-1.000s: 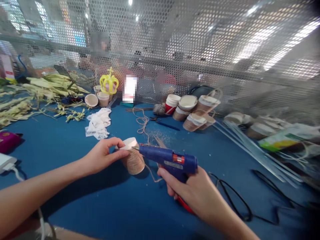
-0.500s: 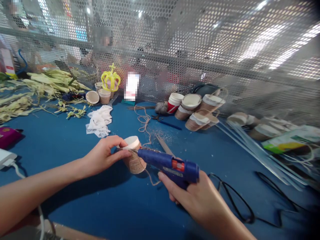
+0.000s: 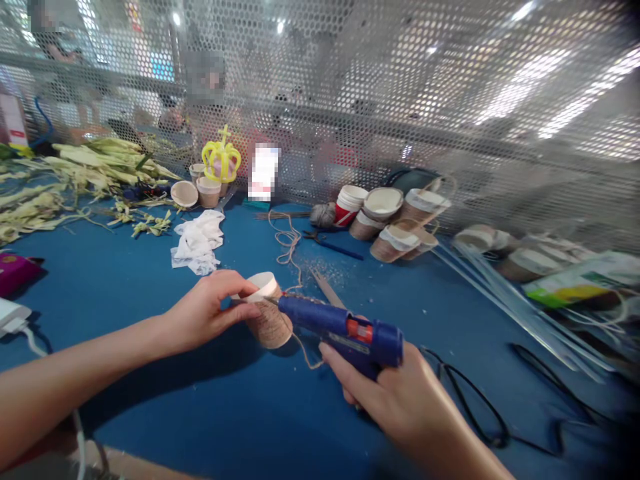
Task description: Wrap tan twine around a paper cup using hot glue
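My left hand [image 3: 223, 308] pinches the rim of a paper cup [image 3: 273, 327] wrapped in brown twine, its white upper band still bare. The cup is tilted. My right hand [image 3: 385, 387] is wrapped round the handle of a blue hot glue gun [image 3: 345, 330]. The gun's nozzle points left and lies at the cup's side, close to my left fingertips; whether it touches the cup I cannot tell. From the cup a loose strand of twine [image 3: 307, 357] hangs to the right. Behind the gun lie scissors [image 3: 327, 288], their handles partly hidden.
Twine-wrapped cups [image 3: 393, 243] stand at the back right beside a ball of twine [image 3: 323, 215] and pliers [image 3: 340, 249]. Clear glue sticks [image 3: 505, 307] and a black cable [image 3: 470, 400] lie right. Corn husks [image 3: 100, 170], a white cloth [image 3: 199, 241] and a yellow crown [image 3: 221, 160] are left.
My right hand has drawn the glue gun slightly to the right and down, so more of its nozzle shows. My left hand and the cup stay almost in place.
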Tool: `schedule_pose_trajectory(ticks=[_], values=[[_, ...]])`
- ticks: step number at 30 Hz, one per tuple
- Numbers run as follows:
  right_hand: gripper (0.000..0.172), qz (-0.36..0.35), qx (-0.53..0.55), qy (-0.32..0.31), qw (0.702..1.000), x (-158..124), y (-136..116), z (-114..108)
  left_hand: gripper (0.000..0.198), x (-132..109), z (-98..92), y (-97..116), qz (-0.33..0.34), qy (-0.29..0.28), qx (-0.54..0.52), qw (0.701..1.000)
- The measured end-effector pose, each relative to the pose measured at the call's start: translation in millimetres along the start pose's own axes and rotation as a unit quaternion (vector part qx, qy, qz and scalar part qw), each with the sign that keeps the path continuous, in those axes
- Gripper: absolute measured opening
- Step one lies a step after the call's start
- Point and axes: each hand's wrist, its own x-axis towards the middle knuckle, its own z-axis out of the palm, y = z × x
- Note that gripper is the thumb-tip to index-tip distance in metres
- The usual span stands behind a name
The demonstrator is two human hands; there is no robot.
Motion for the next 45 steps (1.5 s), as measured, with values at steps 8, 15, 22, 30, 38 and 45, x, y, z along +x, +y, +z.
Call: schedule_pose_trajectory(ticks=[8, 15, 22, 30, 38, 45], values=[[0.014, -0.024, -0.010, -0.009, 1.000, 2, -7, -1, 0.018, 2, -1.0, 5, 0.034, -0.004, 0.015, 0.999], [0.014, -0.025, 0.006, -0.016, 1.000, 3, -9, -2, 0.019, 1, -1.1, 3, 0.047, -0.004, 0.020, 0.999], [0.014, 0.120, 0.023, 0.027, 0.992, -1, -14, 0, 0.022, 3, -2.6, 3, 0.054, -0.003, 0.051, 0.997], [0.013, 0.150, 0.054, -0.022, 0.987, 6, -16, -9, 0.021, 1, -2.0, 2, 0.051, -0.016, 0.047, 0.997], [0.014, 0.155, 0.039, 0.016, 0.987, 0, -16, -1, 0.025, 1, -1.6, 1, 0.058, -0.012, 0.056, 0.997], [0.017, 0.156, 0.025, 0.031, 0.987, -1, -17, -1, 0.022, 0, -4.0, 2, 0.048, -0.019, 0.059, 0.997]])
